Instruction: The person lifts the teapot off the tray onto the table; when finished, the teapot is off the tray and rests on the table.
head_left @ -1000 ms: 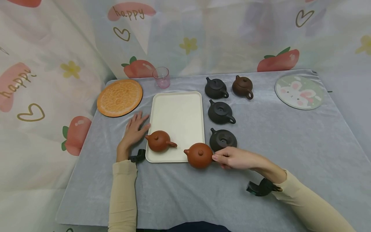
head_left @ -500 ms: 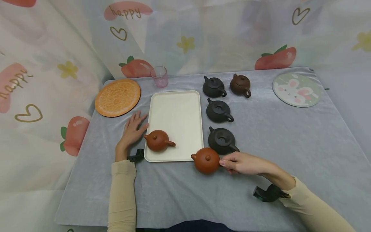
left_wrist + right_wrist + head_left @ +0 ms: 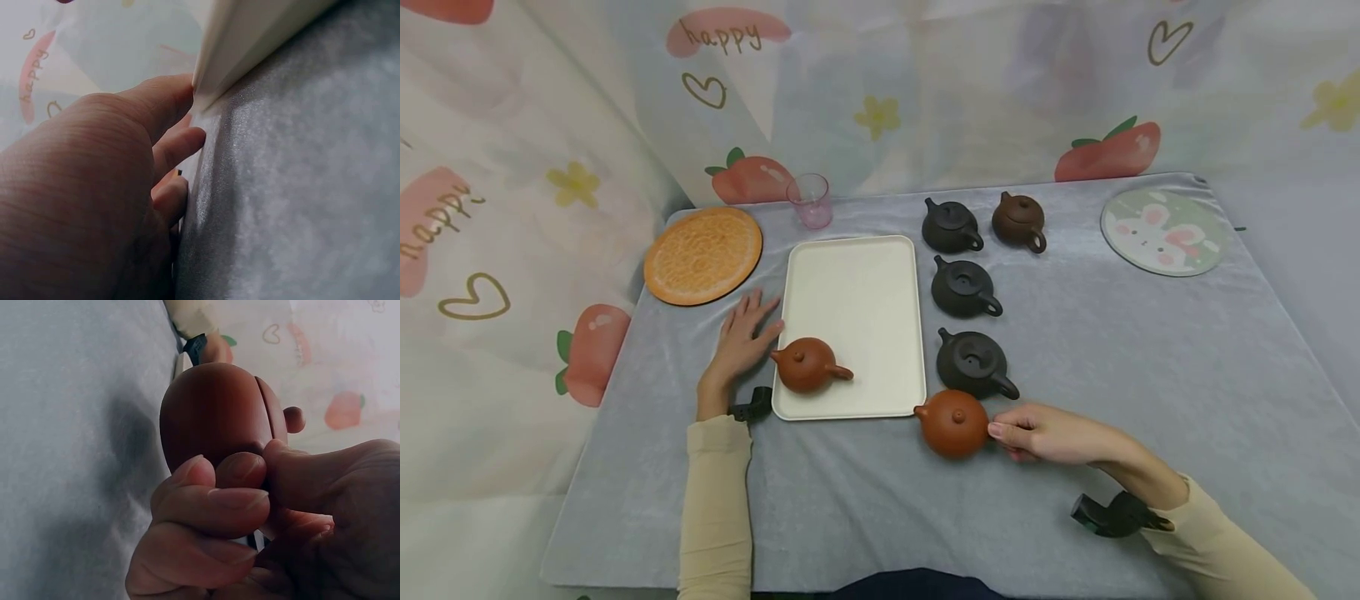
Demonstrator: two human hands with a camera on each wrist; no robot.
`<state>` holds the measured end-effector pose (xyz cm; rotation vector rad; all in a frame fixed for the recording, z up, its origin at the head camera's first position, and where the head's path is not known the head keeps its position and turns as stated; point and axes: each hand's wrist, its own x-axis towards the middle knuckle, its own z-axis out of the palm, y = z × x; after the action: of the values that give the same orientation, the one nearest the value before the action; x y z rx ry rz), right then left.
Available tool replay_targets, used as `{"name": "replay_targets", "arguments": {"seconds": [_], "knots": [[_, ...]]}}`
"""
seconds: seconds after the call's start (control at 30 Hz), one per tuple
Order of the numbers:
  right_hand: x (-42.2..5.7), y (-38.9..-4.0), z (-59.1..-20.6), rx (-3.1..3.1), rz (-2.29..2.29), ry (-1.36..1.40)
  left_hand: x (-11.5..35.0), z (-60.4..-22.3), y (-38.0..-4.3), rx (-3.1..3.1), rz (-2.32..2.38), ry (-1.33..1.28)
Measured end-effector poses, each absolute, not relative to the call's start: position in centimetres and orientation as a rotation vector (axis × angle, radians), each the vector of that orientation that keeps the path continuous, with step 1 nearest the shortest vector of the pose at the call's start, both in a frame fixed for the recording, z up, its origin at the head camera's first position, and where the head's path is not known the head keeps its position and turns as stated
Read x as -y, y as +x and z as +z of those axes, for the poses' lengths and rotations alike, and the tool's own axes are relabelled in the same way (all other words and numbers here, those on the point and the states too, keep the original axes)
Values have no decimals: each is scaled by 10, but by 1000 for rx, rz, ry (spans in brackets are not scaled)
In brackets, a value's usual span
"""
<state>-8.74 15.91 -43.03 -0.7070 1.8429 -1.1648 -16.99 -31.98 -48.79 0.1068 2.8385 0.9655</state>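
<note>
My right hand (image 3: 1048,433) grips an orange-brown clay teapot (image 3: 954,424) by its handle, just off the near right corner of a cream tray (image 3: 857,308). In the right wrist view the teapot (image 3: 215,419) has its lid knob toward the right, and curled fingers and thumb hide the handle. A shadow falls on the cloth beside it. My left hand (image 3: 741,342) lies with spread fingers at the tray's left edge; in the left wrist view the thumb touches the tray wall (image 3: 231,50). A second orange-brown teapot (image 3: 806,365) sits on the tray's near left part.
Right of the tray stand three black teapots, the nearest one (image 3: 973,364) close behind the held teapot. A dark brown teapot (image 3: 1018,221) is at the back. An orange round mat (image 3: 703,256), a pink glass (image 3: 810,202) and a rabbit mat (image 3: 1163,232) lie around the grey-clothed table (image 3: 1150,350).
My right hand has carried the gripped teapot right and toward me, away from over the tray's near right corner. The left hand has kept its place.
</note>
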Motion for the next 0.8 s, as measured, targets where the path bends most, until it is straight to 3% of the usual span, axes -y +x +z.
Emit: {"name": "replay_targets", "arguments": {"seconds": [0.8], "knots": [[-191, -76, -437, -1851, -1191, -668, 318, -484, -170, -2832, 946, 86]]}}
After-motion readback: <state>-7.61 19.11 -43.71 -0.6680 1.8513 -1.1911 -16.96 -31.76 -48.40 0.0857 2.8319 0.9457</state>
